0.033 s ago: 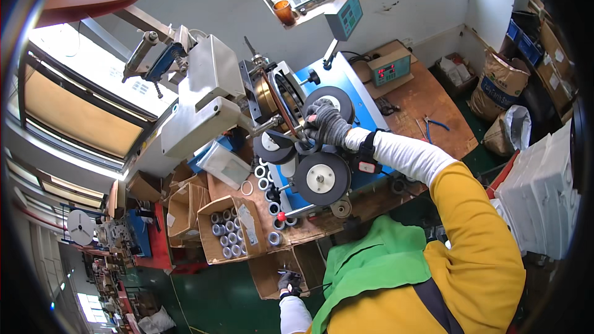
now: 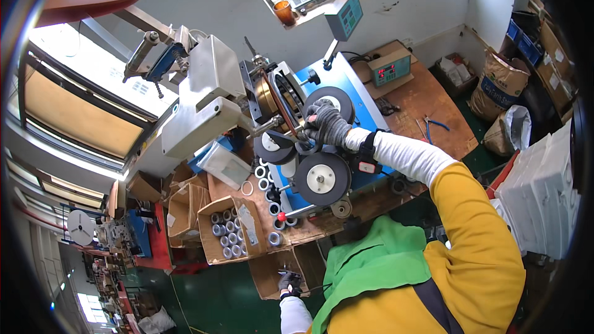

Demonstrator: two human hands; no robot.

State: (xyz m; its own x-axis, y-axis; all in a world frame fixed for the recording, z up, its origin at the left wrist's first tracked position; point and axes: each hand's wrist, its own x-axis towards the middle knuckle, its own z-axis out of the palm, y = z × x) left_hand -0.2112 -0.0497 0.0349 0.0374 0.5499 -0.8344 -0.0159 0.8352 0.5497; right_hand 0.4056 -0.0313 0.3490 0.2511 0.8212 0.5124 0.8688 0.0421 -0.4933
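Note:
My right hand [image 2: 328,125], in a grey striped glove, is at the middle of a winding machine [image 2: 364,102] with a blue base. Its fingers curl down between the black rollers; what they grip is mostly hidden. One black roller with a white hub [image 2: 322,179] sits just below it, and another dark roller [image 2: 345,100] lies behind the hand. A brass-coloured ring [image 2: 267,98] stands upright to the left of my fingers. Low down, my left hand [image 2: 289,282], gloved too, is closed at an open cardboard box [image 2: 265,277]. Something small and greyish shows at its fingertips, too small to name.
A cardboard box [image 2: 252,226] of several wound rings stands left of the machine, with loose rings [image 2: 274,239] beside it. Blue-handled pliers [image 2: 438,125] and a control box with a red display [image 2: 391,72] lie on the wooden table [image 2: 448,108]. White foam stacks [image 2: 535,195] stand at right.

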